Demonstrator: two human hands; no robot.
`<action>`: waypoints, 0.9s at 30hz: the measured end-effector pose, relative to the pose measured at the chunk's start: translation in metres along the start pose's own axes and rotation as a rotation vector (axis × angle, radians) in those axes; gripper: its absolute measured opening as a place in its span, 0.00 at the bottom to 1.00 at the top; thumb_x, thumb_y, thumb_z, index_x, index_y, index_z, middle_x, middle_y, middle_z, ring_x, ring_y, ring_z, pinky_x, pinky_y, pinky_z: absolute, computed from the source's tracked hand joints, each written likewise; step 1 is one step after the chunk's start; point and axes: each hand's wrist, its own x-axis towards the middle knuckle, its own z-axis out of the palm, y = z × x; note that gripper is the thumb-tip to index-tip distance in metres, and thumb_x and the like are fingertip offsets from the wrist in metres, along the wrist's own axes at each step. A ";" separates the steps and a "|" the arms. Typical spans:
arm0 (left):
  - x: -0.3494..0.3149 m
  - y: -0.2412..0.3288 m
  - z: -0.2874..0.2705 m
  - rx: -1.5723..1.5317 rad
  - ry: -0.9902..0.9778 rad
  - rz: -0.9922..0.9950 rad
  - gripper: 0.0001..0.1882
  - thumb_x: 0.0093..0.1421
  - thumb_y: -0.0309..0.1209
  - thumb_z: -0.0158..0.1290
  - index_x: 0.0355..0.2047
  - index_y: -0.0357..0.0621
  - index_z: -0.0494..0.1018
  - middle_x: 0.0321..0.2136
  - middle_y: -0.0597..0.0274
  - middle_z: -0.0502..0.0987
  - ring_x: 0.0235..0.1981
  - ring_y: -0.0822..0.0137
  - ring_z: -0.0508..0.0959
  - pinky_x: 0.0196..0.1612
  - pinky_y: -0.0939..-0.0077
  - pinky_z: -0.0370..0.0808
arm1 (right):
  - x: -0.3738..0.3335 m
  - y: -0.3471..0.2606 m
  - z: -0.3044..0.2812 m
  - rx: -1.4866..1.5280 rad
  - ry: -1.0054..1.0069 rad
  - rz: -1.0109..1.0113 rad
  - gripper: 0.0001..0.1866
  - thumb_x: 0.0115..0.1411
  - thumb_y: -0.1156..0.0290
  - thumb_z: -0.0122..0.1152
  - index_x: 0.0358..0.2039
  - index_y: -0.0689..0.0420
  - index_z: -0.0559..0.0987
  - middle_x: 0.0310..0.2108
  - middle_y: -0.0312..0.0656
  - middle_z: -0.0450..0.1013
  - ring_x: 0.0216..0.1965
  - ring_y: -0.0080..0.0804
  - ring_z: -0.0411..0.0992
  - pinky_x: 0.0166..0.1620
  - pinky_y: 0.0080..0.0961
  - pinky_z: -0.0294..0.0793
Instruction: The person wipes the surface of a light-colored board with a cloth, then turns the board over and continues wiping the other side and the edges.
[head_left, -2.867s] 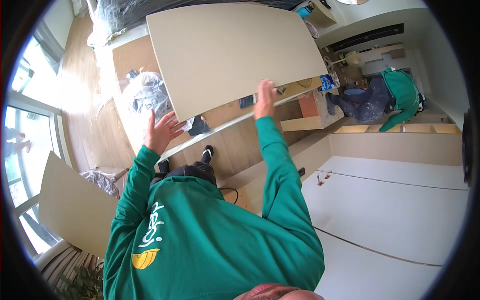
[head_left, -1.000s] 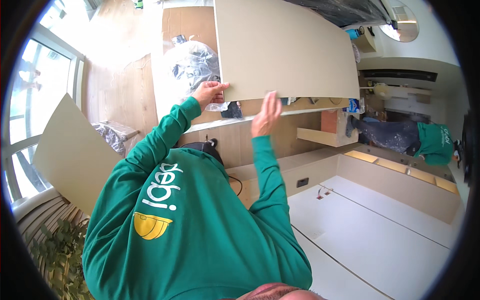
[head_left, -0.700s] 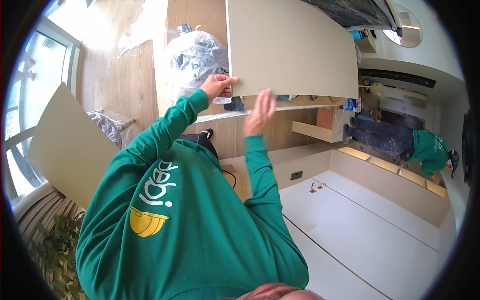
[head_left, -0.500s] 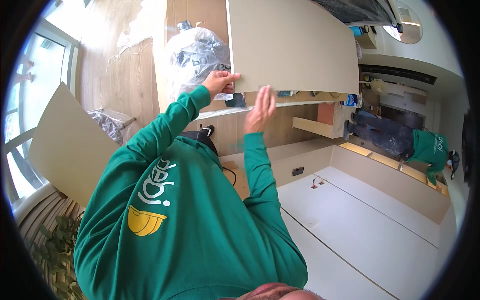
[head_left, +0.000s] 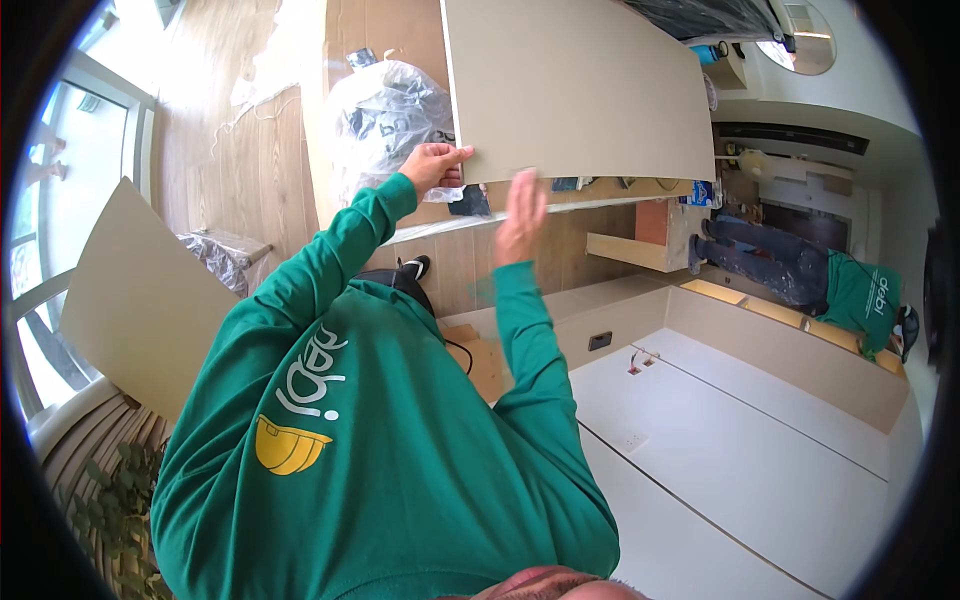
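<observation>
A large beige panel (head_left: 590,90) lies flat over a cardboard-covered work surface. My left hand (head_left: 432,168) pinches its near left corner, thumb on top and fingers curled at the edge. Against the panel's near edge, a short way to the right, is my right hand (head_left: 520,222), smeared by motion. Its fingers are together, and a small greyish thing seems to show at the fingertips, too blurred to name. Beside my left hand sits a clear plastic bag (head_left: 385,125) with dark printing. A small dark object (head_left: 469,201) lies just below the panel corner.
Another beige panel (head_left: 145,300) leans at the left by the window. A plastic-wrapped piece (head_left: 222,255) lies on the wood floor. At the right, a person in green (head_left: 865,300) bends over an open cabinet (head_left: 780,310). A large white panelled surface (head_left: 720,440) spans the lower right.
My right hand stays at the panel's near edge, now more blurred and very slightly left. My left hand keeps its hold on the corner. The whole view has shifted a little.
</observation>
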 end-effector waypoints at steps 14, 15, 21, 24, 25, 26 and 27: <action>-0.077 -0.087 0.002 0.359 -0.264 -0.049 0.26 0.70 0.49 0.54 0.55 0.39 0.74 0.42 0.61 0.81 0.44 0.67 0.81 0.41 0.70 0.81 | -0.071 -0.055 -0.051 1.514 0.160 0.970 0.17 0.70 0.78 0.51 0.58 0.63 0.74 0.51 0.39 0.75 0.51 0.25 0.72 0.56 0.27 0.71; -0.081 -0.094 0.009 0.365 -0.323 -0.046 0.25 0.71 0.48 0.55 0.56 0.39 0.74 0.42 0.62 0.80 0.43 0.69 0.80 0.40 0.72 0.81 | -0.073 -0.074 -0.051 1.586 0.130 0.994 0.16 0.70 0.77 0.52 0.57 0.64 0.74 0.50 0.38 0.75 0.50 0.23 0.72 0.56 0.25 0.71; -0.073 -0.113 0.004 0.982 -0.333 0.377 0.16 0.71 0.41 0.53 0.45 0.38 0.75 0.28 0.52 0.80 0.29 0.57 0.81 0.34 0.58 0.78 | -0.088 -0.068 -0.041 1.438 0.034 0.968 0.16 0.68 0.77 0.60 0.55 0.61 0.75 0.48 0.36 0.76 0.48 0.23 0.72 0.55 0.22 0.70; -0.092 -0.071 0.020 1.317 -0.383 0.412 0.13 0.67 0.38 0.54 0.44 0.42 0.75 0.31 0.41 0.80 0.33 0.39 0.80 0.38 0.48 0.76 | -0.066 -0.052 -0.080 1.295 -0.059 0.745 0.19 0.64 0.75 0.66 0.56 0.61 0.76 0.47 0.36 0.76 0.45 0.20 0.71 0.53 0.19 0.70; -0.095 -0.069 0.023 1.324 -0.403 0.455 0.13 0.66 0.38 0.55 0.44 0.42 0.75 0.30 0.44 0.81 0.33 0.41 0.81 0.37 0.50 0.77 | -0.063 -0.044 -0.095 1.241 -0.154 0.647 0.21 0.63 0.74 0.68 0.56 0.61 0.77 0.46 0.35 0.76 0.43 0.19 0.71 0.52 0.18 0.71; -0.097 -0.067 0.026 1.331 -0.422 0.498 0.13 0.66 0.38 0.56 0.44 0.43 0.76 0.29 0.46 0.82 0.32 0.43 0.82 0.37 0.52 0.78 | -0.072 -0.023 -0.089 1.290 -0.412 0.631 0.23 0.62 0.73 0.70 0.56 0.60 0.77 0.46 0.35 0.76 0.42 0.18 0.71 0.50 0.17 0.71; -0.099 -0.065 0.029 1.340 -0.448 0.538 0.13 0.65 0.38 0.57 0.44 0.43 0.76 0.28 0.49 0.82 0.31 0.45 0.83 0.36 0.55 0.79 | -0.080 -0.012 -0.086 1.243 -0.439 0.663 0.22 0.62 0.73 0.69 0.56 0.61 0.77 0.46 0.35 0.76 0.42 0.18 0.71 0.50 0.17 0.72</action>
